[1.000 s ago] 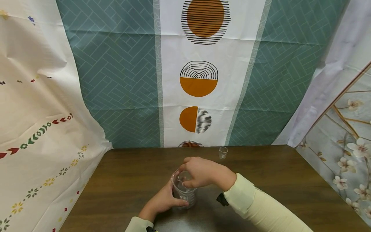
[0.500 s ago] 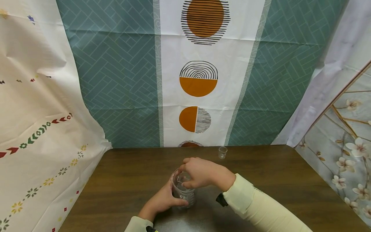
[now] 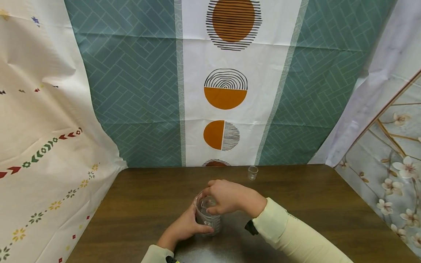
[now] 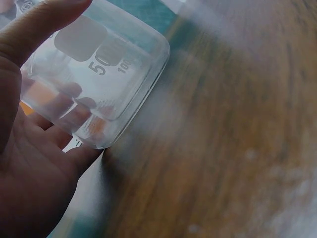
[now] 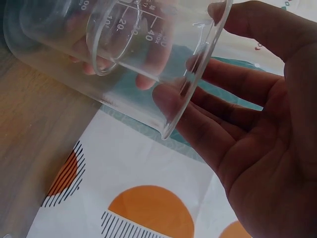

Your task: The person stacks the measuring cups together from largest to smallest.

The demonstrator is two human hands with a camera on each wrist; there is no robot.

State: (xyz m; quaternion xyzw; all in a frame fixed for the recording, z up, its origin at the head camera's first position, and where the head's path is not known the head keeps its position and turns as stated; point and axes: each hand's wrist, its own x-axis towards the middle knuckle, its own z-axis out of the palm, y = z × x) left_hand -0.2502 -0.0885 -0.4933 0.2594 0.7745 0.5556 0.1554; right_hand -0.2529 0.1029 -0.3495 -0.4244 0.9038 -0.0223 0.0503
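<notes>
Left hand [image 3: 185, 223] grips a large clear cylindrical beaker [image 3: 204, 216] on the brown counter [image 3: 154, 197]; inside it, the right hand [image 3: 227, 197] pinches a graduated clear beaker [image 5: 134, 30]. Behind the large one stands a tiny clear beaker [image 3: 253, 174].

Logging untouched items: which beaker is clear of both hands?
The small beaker near the far edge of the table: it stands apart, while the left hand grips the large beaker, the right hand the inner beaker.
</notes>
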